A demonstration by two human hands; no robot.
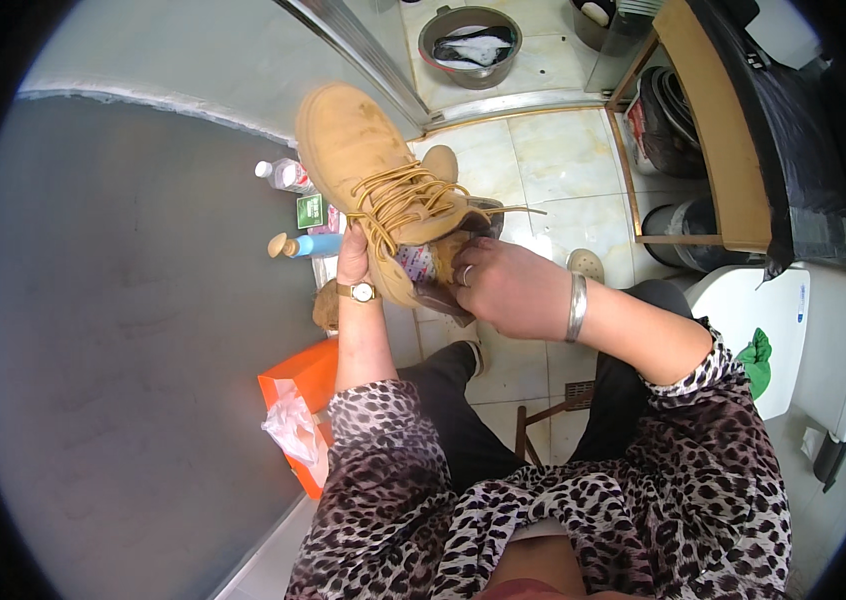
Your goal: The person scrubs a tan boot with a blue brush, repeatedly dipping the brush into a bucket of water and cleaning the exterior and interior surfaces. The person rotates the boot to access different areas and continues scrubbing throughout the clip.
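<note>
A tan lace-up boot (363, 142) is held up in front of me, its toe pointing to the upper left. Dark marks spot its toe, and the brown-and-yellow laces (400, 199) hang loose across the front. My left hand (353, 255) grips the boot from its left side; most of the fingers are hidden behind it. At the ankle opening, the fingers of my right hand (509, 289) are bent around the collar, their tips out of sight. A printed lining or insole (417, 262) shows inside the opening.
Left, along the grey wall, stand bottles (288, 174), a blue wooden-topped container (318, 245) and an orange box (295, 442). A basin (471, 75) with a sudsy dark item lies beyond the door track (520, 100). Right are a wooden-framed rack (742, 150) and a white toilet (753, 300).
</note>
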